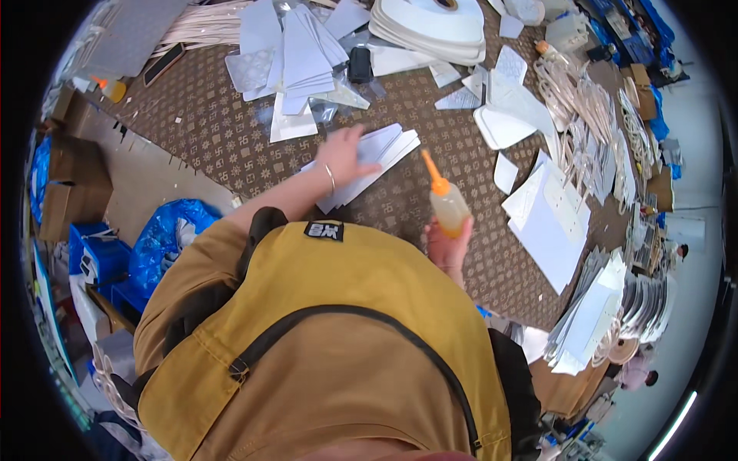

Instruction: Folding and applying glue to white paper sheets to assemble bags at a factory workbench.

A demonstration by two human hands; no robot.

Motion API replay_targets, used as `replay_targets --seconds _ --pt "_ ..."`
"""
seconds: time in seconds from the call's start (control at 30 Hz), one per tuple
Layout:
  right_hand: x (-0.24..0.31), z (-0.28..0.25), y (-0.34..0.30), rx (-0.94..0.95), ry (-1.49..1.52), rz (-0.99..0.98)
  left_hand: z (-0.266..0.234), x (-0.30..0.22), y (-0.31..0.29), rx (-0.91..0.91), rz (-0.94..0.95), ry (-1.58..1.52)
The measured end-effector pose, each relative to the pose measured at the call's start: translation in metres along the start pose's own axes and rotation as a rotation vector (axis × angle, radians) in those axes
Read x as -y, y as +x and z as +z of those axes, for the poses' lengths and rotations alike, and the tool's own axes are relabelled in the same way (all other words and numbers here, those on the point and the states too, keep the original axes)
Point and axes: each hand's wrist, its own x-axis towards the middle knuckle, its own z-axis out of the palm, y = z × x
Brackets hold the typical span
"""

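Note:
My left hand [347,160], with a thin bracelet at the wrist, lies over a fanned stack of white paper pieces [390,146] on the table. Its fingers look spread and rest on the pieces rather than wrapping round them. In my right hand [447,247] is a translucent squeeze bottle [449,201] with an orange nozzle, the kind used for glue, closed in at its base. Some yellowish liquid shows low in the bottle, and its nozzle points up and away from me. The bottle is held just right of the stack, apart from it.
The table has a brown patterned cloth [231,115]. Beyond the stack lie white sheets [304,58], a black small container [359,65] and stacked white panels [430,34]. To the right are flat white pieces [550,219] and bundled cords [573,92]. A phone [164,64] lies far left.

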Motion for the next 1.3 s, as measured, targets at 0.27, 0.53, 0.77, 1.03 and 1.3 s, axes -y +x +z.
replay_targets --seconds 0.27,0.53,0.77,1.03,1.3 --pt "-0.008 -0.01 -0.039 -0.482 -0.062 -0.192 0.023 -0.022 0.001 0.185 0.234 0.354" --pt "0.018 0.007 -0.038 -0.575 -0.283 -0.49 0.047 -0.04 0.038 0.113 0.263 0.285" --pt "0.046 0.023 -0.012 -0.557 -0.549 -0.612 0.005 -0.007 0.007 0.109 0.296 0.294" --pt "0.044 0.047 0.019 -0.396 -0.749 -0.62 -0.011 0.022 -0.019 0.162 0.057 0.282" --pt "0.046 0.043 0.003 -0.422 -0.624 -0.637 -0.021 0.009 -0.012 0.295 0.052 0.024"
